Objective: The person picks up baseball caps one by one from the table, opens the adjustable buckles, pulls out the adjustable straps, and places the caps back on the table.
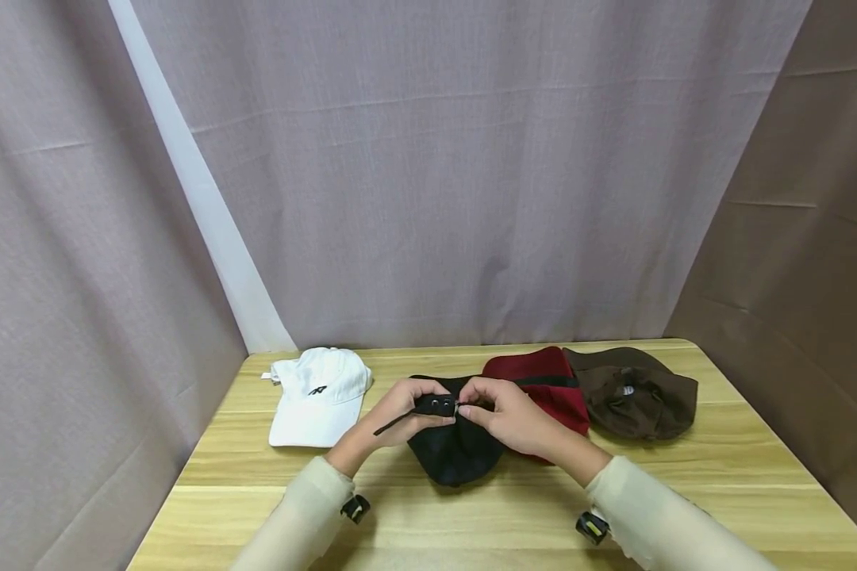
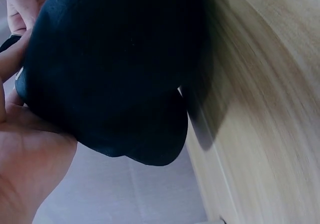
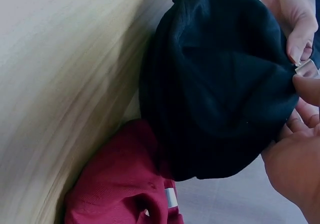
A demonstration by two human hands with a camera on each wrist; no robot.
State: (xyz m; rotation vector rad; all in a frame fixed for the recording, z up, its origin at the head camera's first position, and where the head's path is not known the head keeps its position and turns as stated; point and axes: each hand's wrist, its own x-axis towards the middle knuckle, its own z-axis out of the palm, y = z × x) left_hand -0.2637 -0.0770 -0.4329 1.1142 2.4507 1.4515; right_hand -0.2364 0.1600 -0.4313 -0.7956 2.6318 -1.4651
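Note:
A black cap (image 1: 457, 460) is held up over the middle of the wooden table, its back strap (image 1: 434, 405) with small eyelets turned upward. My left hand (image 1: 394, 412) grips the strap, whose thin loose end (image 1: 391, 423) sticks out past that hand. From the other side my right hand (image 1: 509, 411) pinches the strap at a small metal buckle (image 3: 306, 69). Both sets of fingertips meet close together there. In the left wrist view the cap's dark crown (image 2: 110, 69) hides most of the fingers.
To the left lies a white cap (image 1: 328, 424) with a small black mark. A red cap (image 1: 524, 365) sits right behind and beside the black one, and a brown cap (image 1: 657, 404) adjoins it farther right. Grey curtains (image 1: 457, 198) hang behind the table (image 1: 428, 531).

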